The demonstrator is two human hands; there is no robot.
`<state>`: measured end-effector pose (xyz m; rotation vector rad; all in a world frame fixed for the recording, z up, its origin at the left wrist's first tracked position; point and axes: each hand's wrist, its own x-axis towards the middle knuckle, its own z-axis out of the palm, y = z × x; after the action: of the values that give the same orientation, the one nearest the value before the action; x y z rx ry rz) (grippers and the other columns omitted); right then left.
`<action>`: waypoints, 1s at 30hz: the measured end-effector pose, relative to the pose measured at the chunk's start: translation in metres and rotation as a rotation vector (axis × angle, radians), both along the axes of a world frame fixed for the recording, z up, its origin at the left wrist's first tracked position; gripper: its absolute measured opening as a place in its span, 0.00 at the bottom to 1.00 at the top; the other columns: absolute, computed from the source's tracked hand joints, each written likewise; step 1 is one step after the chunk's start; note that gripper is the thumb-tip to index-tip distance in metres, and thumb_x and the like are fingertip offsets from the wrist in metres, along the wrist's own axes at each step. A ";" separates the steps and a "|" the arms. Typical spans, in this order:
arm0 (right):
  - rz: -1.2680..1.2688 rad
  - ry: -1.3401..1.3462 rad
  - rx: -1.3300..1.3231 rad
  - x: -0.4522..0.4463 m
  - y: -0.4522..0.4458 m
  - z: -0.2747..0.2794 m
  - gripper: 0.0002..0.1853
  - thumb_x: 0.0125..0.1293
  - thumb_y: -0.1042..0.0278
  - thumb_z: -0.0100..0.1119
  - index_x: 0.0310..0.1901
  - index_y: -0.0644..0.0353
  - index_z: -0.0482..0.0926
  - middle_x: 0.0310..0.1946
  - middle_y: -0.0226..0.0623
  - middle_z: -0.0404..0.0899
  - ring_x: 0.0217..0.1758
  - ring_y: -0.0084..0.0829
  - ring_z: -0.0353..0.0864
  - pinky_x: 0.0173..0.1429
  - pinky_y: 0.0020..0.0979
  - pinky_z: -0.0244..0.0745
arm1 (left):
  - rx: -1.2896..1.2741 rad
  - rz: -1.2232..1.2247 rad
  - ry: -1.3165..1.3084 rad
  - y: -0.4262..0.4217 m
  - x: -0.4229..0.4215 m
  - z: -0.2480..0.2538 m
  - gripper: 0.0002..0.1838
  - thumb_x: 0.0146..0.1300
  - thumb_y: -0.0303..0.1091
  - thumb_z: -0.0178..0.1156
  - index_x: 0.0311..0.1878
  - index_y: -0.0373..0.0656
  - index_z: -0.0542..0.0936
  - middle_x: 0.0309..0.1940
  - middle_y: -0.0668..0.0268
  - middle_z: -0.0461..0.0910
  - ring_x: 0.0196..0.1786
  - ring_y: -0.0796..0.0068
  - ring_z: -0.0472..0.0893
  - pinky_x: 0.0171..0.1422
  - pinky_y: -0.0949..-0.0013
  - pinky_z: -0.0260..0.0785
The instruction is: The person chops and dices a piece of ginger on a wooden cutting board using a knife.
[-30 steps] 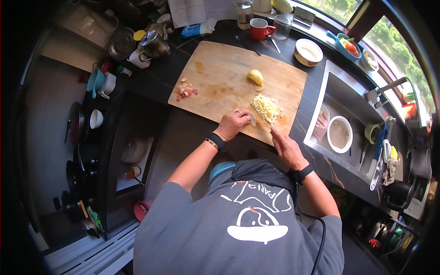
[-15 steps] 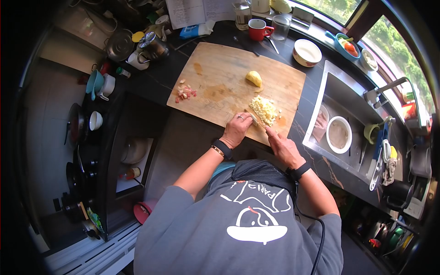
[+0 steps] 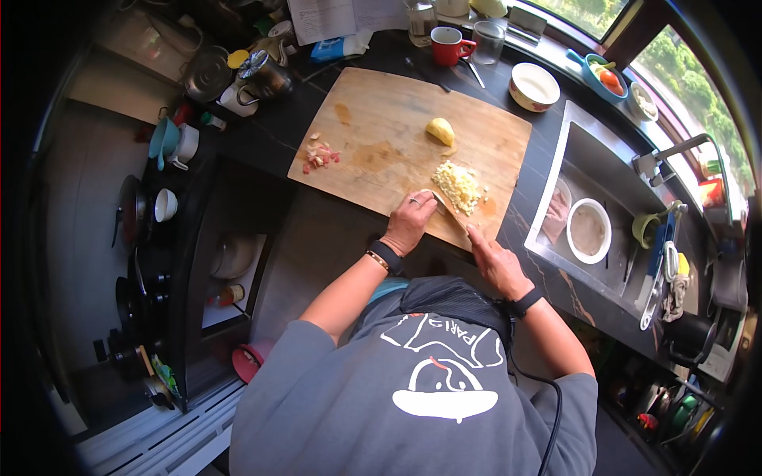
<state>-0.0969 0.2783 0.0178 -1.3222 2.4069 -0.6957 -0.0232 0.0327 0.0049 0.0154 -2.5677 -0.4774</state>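
On the wooden cutting board [image 3: 389, 103] lies a heap of pale-yellow diced potato [image 3: 457, 187]. My right hand [image 3: 498, 260] is closed round the handle of a knife [image 3: 451, 210], its blade slanting across the board's near edge beside the heap. Close to the blade's far end, my left hand [image 3: 410, 216] has its fingers bent and pressed together; whatever lies under them is hidden. A peeled potato piece [image 3: 440, 131] sits behind the heap. Small pink-and-white chopped bits, perhaps bacon [image 3: 320, 153], are at the board's left side.
To the right is a sink [image 3: 556, 170] with a white bowl [image 3: 588, 230] inside. Behind the board stand a red mug [image 3: 450, 49], a glass [image 3: 486, 44] and a patterned bowl [image 3: 533, 86]. Pots and a metal jug [image 3: 264, 75] crowd the left back.
My right hand and the knife have shifted slightly right, away from the left fingers. More of the blade shows now. My left hand has moved only a little.
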 end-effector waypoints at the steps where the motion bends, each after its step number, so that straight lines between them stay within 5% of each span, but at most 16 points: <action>1: -0.005 0.012 -0.011 0.004 0.010 0.001 0.29 0.73 0.68 0.54 0.74 0.46 0.62 0.28 0.50 0.77 0.29 0.53 0.80 0.32 0.50 0.75 | 0.006 0.001 0.006 0.000 0.000 0.001 0.08 0.60 0.26 0.65 0.44 0.41 0.82 0.45 0.63 0.82 0.49 0.61 0.81 0.54 0.64 0.76; 8: -0.010 -0.085 -0.056 0.015 0.063 0.021 0.29 0.73 0.65 0.54 0.75 0.44 0.62 0.29 0.48 0.76 0.28 0.52 0.79 0.34 0.49 0.76 | 0.020 -0.009 0.028 -0.002 0.003 -0.006 0.10 0.59 0.24 0.65 0.44 0.43 0.82 0.45 0.65 0.83 0.50 0.61 0.81 0.54 0.64 0.76; 14: -0.012 -0.049 -0.114 0.006 0.014 0.023 0.27 0.75 0.66 0.52 0.74 0.46 0.63 0.29 0.49 0.76 0.30 0.53 0.80 0.36 0.49 0.76 | 0.000 -0.025 0.033 -0.004 0.002 -0.005 0.10 0.58 0.24 0.64 0.43 0.42 0.83 0.45 0.65 0.83 0.50 0.61 0.82 0.55 0.64 0.76; 15: -0.007 -0.059 -0.093 0.002 0.005 0.018 0.30 0.72 0.73 0.54 0.74 0.51 0.61 0.34 0.50 0.79 0.35 0.50 0.81 0.40 0.47 0.75 | -0.004 -0.025 0.034 -0.004 0.002 -0.005 0.10 0.58 0.24 0.64 0.43 0.42 0.83 0.45 0.65 0.83 0.50 0.61 0.82 0.55 0.64 0.76; 21: 0.021 -0.030 -0.136 -0.004 -0.030 0.001 0.28 0.75 0.64 0.51 0.75 0.47 0.60 0.31 0.56 0.80 0.32 0.56 0.82 0.36 0.51 0.77 | -0.007 -0.001 0.034 -0.003 0.002 -0.008 0.10 0.57 0.24 0.63 0.43 0.42 0.83 0.45 0.65 0.83 0.50 0.62 0.82 0.55 0.64 0.77; 30: -0.003 0.009 -0.023 0.008 -0.005 -0.005 0.30 0.74 0.64 0.52 0.76 0.45 0.58 0.32 0.55 0.79 0.28 0.57 0.81 0.32 0.52 0.77 | -0.011 0.002 0.022 -0.003 0.003 -0.009 0.11 0.57 0.24 0.63 0.44 0.42 0.82 0.46 0.64 0.83 0.50 0.62 0.82 0.55 0.64 0.77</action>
<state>-0.0888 0.2731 0.0123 -1.3338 2.4158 -0.7225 -0.0206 0.0297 -0.0039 0.0083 -2.5484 -0.4598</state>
